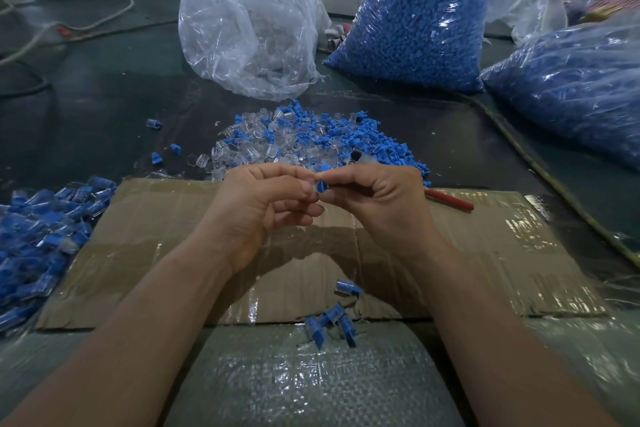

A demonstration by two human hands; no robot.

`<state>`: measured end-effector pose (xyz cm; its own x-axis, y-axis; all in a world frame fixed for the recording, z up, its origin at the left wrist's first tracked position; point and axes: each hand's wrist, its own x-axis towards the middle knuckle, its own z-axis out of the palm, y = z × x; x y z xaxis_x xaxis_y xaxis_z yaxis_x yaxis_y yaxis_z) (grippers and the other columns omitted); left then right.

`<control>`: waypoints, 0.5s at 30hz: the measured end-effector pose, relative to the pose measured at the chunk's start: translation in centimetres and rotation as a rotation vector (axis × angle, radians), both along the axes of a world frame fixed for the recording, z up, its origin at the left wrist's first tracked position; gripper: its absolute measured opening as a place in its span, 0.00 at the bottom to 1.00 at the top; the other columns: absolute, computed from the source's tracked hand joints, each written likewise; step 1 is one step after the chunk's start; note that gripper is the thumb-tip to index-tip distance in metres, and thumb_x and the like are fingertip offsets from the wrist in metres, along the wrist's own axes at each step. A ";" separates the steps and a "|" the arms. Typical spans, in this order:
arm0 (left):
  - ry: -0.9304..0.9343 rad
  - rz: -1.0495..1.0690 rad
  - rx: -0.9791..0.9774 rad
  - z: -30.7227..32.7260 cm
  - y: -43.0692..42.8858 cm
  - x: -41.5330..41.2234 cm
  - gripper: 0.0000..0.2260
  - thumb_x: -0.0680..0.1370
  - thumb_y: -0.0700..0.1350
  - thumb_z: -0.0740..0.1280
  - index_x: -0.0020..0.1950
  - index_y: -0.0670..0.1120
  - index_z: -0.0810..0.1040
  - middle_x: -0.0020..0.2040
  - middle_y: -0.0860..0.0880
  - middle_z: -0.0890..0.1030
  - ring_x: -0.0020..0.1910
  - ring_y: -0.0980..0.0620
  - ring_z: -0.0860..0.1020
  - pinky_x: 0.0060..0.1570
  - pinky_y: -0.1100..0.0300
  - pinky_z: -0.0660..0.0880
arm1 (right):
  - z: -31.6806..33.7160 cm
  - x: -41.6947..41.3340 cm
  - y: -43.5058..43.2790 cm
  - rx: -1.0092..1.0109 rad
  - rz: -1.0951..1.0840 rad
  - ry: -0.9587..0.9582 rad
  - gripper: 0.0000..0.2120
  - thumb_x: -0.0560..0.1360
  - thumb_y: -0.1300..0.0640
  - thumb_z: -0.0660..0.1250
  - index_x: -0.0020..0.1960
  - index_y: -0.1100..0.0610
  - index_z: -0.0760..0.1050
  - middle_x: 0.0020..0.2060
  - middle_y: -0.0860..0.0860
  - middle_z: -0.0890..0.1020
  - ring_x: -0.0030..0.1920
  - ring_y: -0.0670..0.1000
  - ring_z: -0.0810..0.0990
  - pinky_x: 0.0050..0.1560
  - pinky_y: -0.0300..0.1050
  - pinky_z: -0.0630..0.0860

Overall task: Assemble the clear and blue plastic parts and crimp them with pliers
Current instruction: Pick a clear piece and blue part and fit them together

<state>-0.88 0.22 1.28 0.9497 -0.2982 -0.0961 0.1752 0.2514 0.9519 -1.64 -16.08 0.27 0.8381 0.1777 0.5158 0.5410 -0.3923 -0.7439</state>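
Two hands meet fingertip to fingertip above the cardboard. The left hand has its grip pinching a clear part. The right hand pinches a blue part touching it from the right. Red-handled pliers lie nearest the right hand.

A dark worktop in dim light; taped cardboard along its near edge, pale cables far left.

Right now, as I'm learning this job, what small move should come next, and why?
Probably press the blue part into the clear part: the right hand and left hand pinch them tip to tip, seemingly not seated yet, and the red-handled pliers lie unheld on the cardboard.
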 end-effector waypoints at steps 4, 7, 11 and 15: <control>0.003 0.019 0.056 -0.3 -0.1 0.1 0.09 0.60 0.37 0.70 0.39 0.38 0.78 0.30 0.44 0.81 0.28 0.51 0.80 0.27 0.65 0.76 | 0.0 -0.1 0.1 -0.033 -0.012 -0.010 0.17 0.67 0.68 0.72 0.53 0.56 0.77 0.40 0.40 0.79 0.41 0.33 0.79 0.44 0.27 0.75; 0.010 0.022 0.077 -0.4 -0.1 0.1 0.08 0.59 0.37 0.70 0.36 0.39 0.78 0.29 0.44 0.81 0.27 0.51 0.80 0.27 0.65 0.76 | 0.0 -0.2 0.1 -0.067 -0.018 -0.012 0.15 0.67 0.67 0.72 0.52 0.59 0.78 0.40 0.44 0.80 0.41 0.35 0.79 0.44 0.28 0.75; -0.006 0.013 0.105 -0.6 0.0 0.2 0.04 0.58 0.38 0.71 0.32 0.43 0.80 0.29 0.44 0.81 0.26 0.52 0.79 0.26 0.65 0.75 | 0.1 -0.4 0.2 -0.117 -0.018 -0.003 0.13 0.67 0.67 0.72 0.52 0.61 0.79 0.41 0.45 0.80 0.44 0.40 0.80 0.46 0.30 0.76; -0.015 0.004 0.110 -0.6 0.1 0.3 0.05 0.58 0.39 0.71 0.32 0.42 0.79 0.29 0.44 0.81 0.26 0.52 0.79 0.26 0.65 0.75 | 0.5 -0.5 0.3 -0.129 -0.029 0.000 0.13 0.67 0.67 0.72 0.52 0.61 0.80 0.41 0.45 0.80 0.44 0.40 0.80 0.46 0.30 0.76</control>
